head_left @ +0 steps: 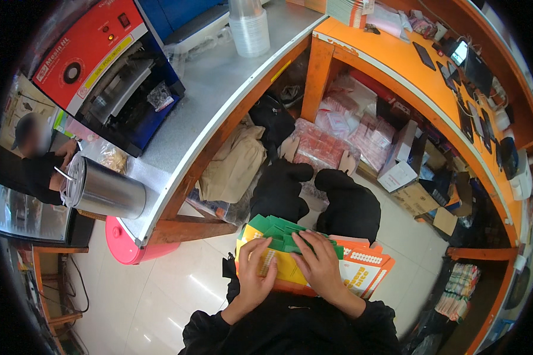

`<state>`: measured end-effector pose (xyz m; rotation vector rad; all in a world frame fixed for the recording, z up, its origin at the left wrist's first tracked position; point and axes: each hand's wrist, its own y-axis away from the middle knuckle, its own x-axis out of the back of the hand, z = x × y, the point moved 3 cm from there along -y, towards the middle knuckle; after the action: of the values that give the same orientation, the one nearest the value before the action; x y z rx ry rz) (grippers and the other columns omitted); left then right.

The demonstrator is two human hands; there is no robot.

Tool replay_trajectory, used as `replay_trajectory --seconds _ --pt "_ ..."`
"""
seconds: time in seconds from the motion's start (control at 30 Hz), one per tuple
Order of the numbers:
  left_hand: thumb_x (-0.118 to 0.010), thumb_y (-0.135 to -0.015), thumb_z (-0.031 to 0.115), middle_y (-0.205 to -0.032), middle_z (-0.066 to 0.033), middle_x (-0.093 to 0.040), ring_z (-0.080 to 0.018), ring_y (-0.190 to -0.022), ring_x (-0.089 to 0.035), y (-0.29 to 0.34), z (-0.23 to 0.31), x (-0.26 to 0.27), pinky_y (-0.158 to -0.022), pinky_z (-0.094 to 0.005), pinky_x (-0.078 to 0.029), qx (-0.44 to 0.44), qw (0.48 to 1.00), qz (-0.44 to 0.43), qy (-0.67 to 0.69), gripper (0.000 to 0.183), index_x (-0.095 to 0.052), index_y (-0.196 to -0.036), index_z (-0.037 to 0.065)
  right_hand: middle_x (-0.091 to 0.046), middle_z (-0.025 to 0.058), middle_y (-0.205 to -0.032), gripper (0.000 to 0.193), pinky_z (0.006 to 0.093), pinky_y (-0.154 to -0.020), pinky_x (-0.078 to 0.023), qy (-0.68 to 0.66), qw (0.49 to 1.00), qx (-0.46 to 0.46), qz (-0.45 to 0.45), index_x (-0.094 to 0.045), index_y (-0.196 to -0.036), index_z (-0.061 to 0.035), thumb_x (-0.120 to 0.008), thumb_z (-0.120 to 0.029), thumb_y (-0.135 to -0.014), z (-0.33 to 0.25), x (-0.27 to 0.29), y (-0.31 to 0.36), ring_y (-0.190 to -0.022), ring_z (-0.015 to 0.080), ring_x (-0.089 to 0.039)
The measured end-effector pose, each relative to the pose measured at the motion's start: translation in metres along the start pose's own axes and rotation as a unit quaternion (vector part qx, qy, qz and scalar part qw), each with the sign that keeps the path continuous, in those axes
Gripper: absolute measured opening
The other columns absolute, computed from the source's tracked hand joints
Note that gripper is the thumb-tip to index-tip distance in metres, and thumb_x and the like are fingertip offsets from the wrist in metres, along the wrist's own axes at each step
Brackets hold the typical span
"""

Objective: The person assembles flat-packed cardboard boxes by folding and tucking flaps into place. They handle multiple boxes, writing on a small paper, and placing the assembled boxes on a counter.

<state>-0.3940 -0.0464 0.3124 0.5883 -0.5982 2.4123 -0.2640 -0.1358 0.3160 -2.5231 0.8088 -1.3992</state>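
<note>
In my lap lies a printed cardboard carton blank, yellow with green flaps along its far side. My left hand grips the left part, fingertips at the green flaps and thumb on the yellow panel. My right hand has its fingers bent over the green flaps a little to the right. Under the yellow blank, several orange and white carton blanks stick out to the right. The lower edge of the yellow blank is partly hidden by my hands.
At left, a grey counter bears a red and blue sealing machine, a steel tumbler and stacked plastic cups. Phones lie on the orange desk. Wrapped packs lie by my feet. A pink bin stands below; another person is far left.
</note>
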Motion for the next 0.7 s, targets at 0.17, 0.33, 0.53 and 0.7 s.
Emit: replay_trajectory --seconds 0.17,0.33,0.53,0.7 --pt "-0.061 -0.083 -0.001 -0.1 -0.01 -0.057 -0.0181 -0.096 -0.056 0.007 -0.021 -0.008 -0.085 -0.0299 -0.043 0.177 0.941 0.035 0.286 0.021 -0.055 -0.103 0.0 -0.06 0.0089 -0.097 0.034 0.038 -0.078 -0.046 -0.067 0.998 -0.016 0.0 -0.062 -0.103 -0.0065 -0.074 -0.008 -0.072 -0.001 0.008 0.005 -0.089 0.0272 -0.058" --pt "-0.068 -0.081 0.003 -0.085 -0.0063 -0.063 -0.0146 -0.08 -0.059 0.0 -0.006 -0.005 -0.077 -0.0253 -0.044 0.199 0.946 0.023 0.253 0.013 -0.06 -0.091 0.0 -0.062 0.0056 -0.081 0.026 0.0321 -0.065 -0.047 -0.159 0.984 -0.07 0.044 -0.065 -0.091 -0.0059 -0.076 -0.003 -0.068 -0.005 0.037 -0.017 -0.073 0.0243 -0.06" --pt "-0.074 -0.072 0.004 -0.074 -0.0042 -0.063 -0.0172 -0.07 -0.059 -0.076 0.068 0.03 -0.076 -0.0315 -0.034 -0.151 0.953 0.172 0.199 0.015 -0.062 -0.08 0.005 -0.062 0.007 -0.082 0.03 0.0303 -0.062 -0.048 -0.03 0.973 0.153 0.169 -0.067 -0.095 -0.0029 -0.073 -0.004 -0.065 -0.044 0.116 -0.045 -0.072 0.0209 -0.059" --pt "-0.072 -0.074 0.01 -0.072 0.0011 -0.061 -0.014 -0.068 -0.05 -0.126 0.119 0.033 -0.077 -0.0326 -0.027 -0.167 0.951 0.231 0.119 0.011 -0.065 -0.081 0.009 -0.061 0.0126 -0.099 0.035 0.0328 -0.071 -0.053 0.054 0.931 0.332 0.138 -0.066 -0.102 0.0019 -0.067 -0.007 -0.068 -0.06 0.145 -0.068 -0.08 0.024 -0.06"
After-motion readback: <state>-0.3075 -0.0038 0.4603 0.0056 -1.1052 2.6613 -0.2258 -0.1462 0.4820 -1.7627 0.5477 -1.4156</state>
